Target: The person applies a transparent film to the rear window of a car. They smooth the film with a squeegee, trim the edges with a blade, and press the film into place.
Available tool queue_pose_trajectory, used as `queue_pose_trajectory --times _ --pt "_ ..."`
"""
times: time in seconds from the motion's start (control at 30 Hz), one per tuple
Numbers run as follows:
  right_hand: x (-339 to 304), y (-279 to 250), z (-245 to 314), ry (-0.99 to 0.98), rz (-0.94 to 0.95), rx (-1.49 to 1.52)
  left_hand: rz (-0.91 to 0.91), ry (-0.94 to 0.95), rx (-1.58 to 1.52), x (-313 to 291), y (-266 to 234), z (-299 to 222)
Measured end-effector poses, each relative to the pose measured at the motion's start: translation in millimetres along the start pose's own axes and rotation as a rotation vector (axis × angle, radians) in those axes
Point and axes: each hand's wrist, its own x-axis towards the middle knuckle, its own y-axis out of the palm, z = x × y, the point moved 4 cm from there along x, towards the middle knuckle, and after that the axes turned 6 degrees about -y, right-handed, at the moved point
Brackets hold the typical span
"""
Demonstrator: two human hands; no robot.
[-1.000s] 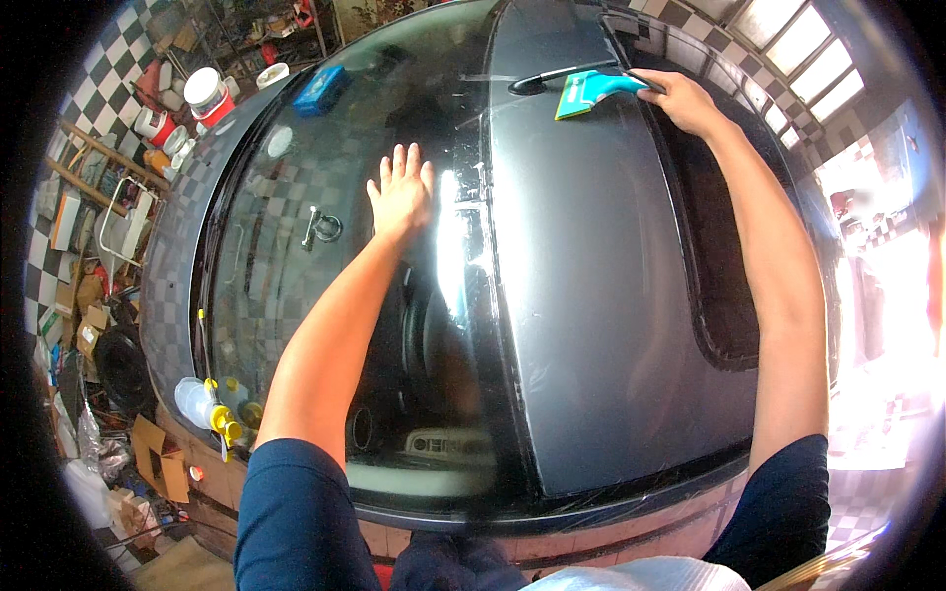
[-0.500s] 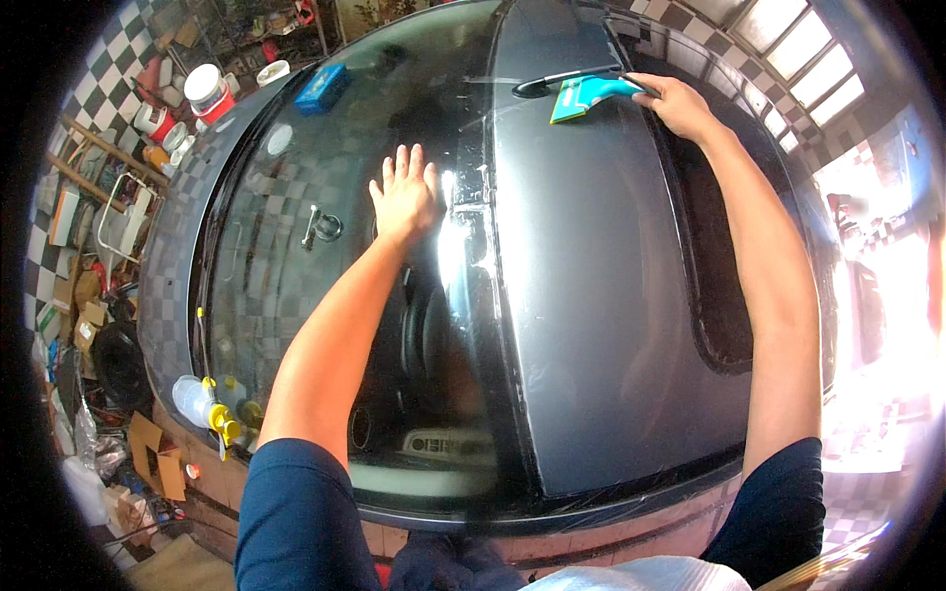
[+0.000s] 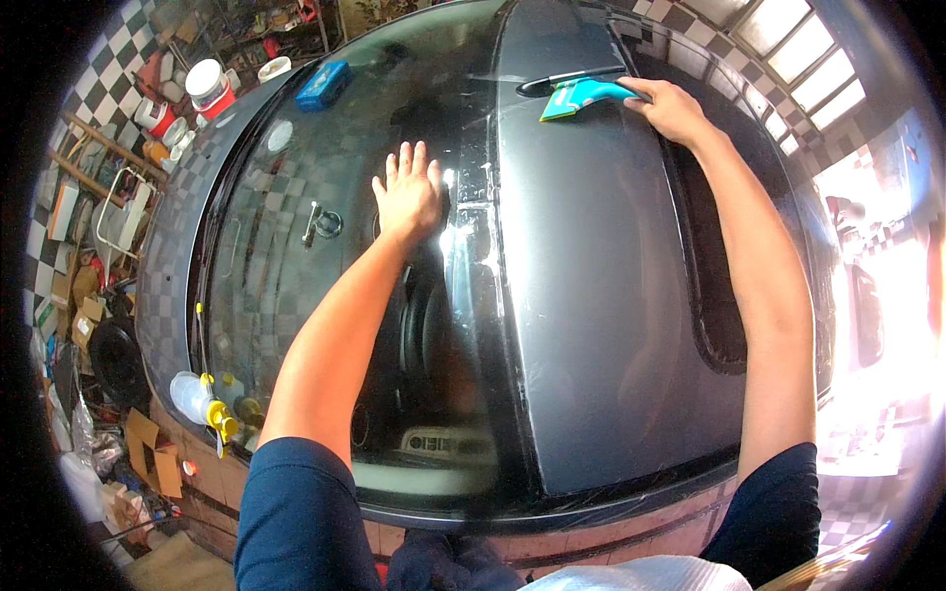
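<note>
Fingers spread, my left hand (image 3: 410, 195) lies flat on the dark windshield (image 3: 286, 315) of a grey car, close to the edge of the roof. My right hand (image 3: 672, 110) is wrapped round the dark handle end of a turquoise squeegee (image 3: 588, 95) at the far side of the roof (image 3: 601, 295). Its pale green blade points left, just in front of the black roof antenna (image 3: 537, 88); whether it touches the metal I cannot tell. Wet streaks and bright reflections run along the seam between windshield and roof.
A blue box-shaped item (image 3: 323, 86) rests on the far windshield. A spray bottle (image 3: 200, 402) with a yellow head sits at its near left corner. Buckets (image 3: 207, 87), an open cardboard box (image 3: 153, 453) and clutter stand on the floor at left. The sunroof (image 3: 724, 325) is at right.
The squeegee in my right hand has shifted slightly left, toward the windshield edge. My left hand stays almost in place on the glass.
</note>
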Motion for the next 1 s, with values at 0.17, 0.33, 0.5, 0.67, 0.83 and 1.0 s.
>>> queue_pose_trajectory --times 0.17,0.33,0.5,0.67,0.83,1.0 --pt "-12 -5 15 -0.039 -0.025 0.057 -0.001 0.002 -0.008 -1 -3 -1" --pt "-28 -4 23 -0.009 0.006 0.025 -0.010 0.007 -0.002 -2 -2 -3" --pt "-43 -2 83 0.032 -0.011 -0.077 -0.009 -0.003 0.013 -2 1 -1" --pt "-45 -17 75 0.101 0.035 -0.019 -0.005 -0.001 -0.005 -1 -2 -2" --pt "-44 -2 51 0.131 -0.067 0.022 -0.017 0.012 -0.017 0 -3 -3" --pt "-86 -20 -28 0.089 -0.162 0.114 -0.046 0.016 0.008 0 1 2"
